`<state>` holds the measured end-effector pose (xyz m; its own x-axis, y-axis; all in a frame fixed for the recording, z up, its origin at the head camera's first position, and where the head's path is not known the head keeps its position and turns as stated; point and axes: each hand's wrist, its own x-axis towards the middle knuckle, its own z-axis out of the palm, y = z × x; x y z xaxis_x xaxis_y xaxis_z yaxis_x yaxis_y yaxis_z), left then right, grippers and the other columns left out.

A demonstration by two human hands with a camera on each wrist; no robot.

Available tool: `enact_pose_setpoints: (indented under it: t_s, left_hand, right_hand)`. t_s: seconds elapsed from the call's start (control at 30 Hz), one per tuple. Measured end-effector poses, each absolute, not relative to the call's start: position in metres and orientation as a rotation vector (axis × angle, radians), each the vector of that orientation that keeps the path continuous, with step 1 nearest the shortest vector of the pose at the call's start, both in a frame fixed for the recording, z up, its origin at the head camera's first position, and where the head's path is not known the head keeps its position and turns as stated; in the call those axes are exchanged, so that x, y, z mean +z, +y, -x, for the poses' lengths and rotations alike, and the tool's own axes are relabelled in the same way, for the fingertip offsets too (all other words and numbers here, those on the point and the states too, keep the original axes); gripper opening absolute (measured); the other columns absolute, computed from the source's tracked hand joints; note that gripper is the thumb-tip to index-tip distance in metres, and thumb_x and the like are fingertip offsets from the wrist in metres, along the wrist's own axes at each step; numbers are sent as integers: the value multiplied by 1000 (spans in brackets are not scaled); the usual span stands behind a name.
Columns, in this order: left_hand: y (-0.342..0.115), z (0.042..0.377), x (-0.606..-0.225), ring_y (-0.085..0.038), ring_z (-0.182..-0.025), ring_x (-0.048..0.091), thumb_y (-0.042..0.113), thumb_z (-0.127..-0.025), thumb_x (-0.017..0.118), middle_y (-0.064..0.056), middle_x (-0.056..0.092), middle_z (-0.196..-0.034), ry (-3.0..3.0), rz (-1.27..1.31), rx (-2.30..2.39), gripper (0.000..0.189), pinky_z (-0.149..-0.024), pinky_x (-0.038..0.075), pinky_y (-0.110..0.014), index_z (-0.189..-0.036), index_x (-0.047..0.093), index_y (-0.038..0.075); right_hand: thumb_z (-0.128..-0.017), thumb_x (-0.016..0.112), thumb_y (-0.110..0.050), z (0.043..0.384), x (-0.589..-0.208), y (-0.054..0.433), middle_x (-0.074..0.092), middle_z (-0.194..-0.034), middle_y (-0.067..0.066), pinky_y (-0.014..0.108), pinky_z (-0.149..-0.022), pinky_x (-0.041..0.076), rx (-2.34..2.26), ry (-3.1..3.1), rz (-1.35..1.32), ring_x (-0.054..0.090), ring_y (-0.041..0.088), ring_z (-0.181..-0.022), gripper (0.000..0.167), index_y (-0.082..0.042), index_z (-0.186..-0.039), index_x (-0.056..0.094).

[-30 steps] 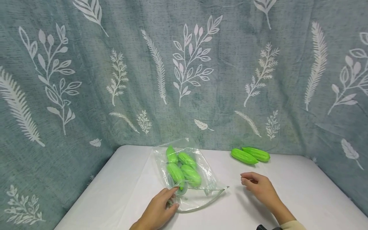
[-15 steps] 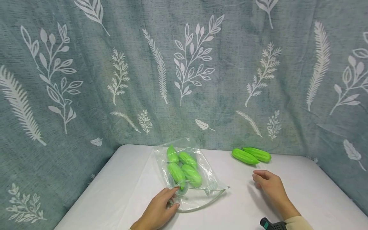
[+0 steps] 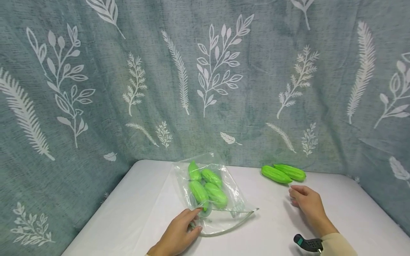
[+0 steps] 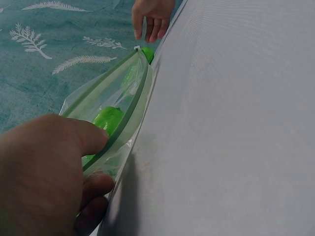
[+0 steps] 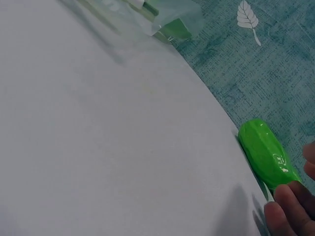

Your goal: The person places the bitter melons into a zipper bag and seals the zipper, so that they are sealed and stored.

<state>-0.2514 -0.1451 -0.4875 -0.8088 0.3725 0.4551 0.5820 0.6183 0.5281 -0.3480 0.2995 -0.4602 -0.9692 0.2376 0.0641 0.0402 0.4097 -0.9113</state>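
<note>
A clear zip bag (image 3: 236, 195) lies on the table, its mouth with the green zip edge (image 4: 129, 120) gaping toward me. Several bright green cucumber-like vegetables (image 3: 216, 195) are inside. My left hand (image 3: 180, 231) pinches the left side of the bag's mouth, thumb over the zip edge and fingers beneath. Two more green vegetables lie side by side at the back right, the nearer one (image 3: 276, 174) in front of the other (image 3: 293, 172). My right hand (image 3: 309, 204) hovers just in front of them with loosely bent fingers (image 5: 290, 209), holding nothing.
A white cloth covers the table (image 3: 128, 213). Behind it and along the sides hangs a blue-green curtain (image 3: 243, 99) with white leaf prints. A black device on a strap (image 3: 308, 244) is worn at my right wrist.
My right hand has moved right and farther away, nearer the two loose vegetables. My left hand keeps its hold on the bag. The head view has shifted slightly.
</note>
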Motion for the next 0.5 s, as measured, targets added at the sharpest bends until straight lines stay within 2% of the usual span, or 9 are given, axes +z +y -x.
enact_pose_setpoints:
  t_s: [0.2,0.5]
  left_hand:
    - [-145,253,-485,-2,-88,54,22,-91,73,8,59,-105,-2569,758,-989,54,-77,51,-23,-141,56,10]
    - [-145,254,-485,0,-84,51,28,-93,71,11,58,-102,-2626,730,-980,52,-75,51,-24,-140,57,12]
  right_hand:
    - [-102,57,-27,357,-464,305,60,-128,26,22,-74,57,1630,-2419,299,67,7,-87,49,6,-138,51]
    - [-102,56,-31,367,-469,310,58,-130,29,23,-69,57,1568,-2436,370,70,14,-86,55,7,-141,48]
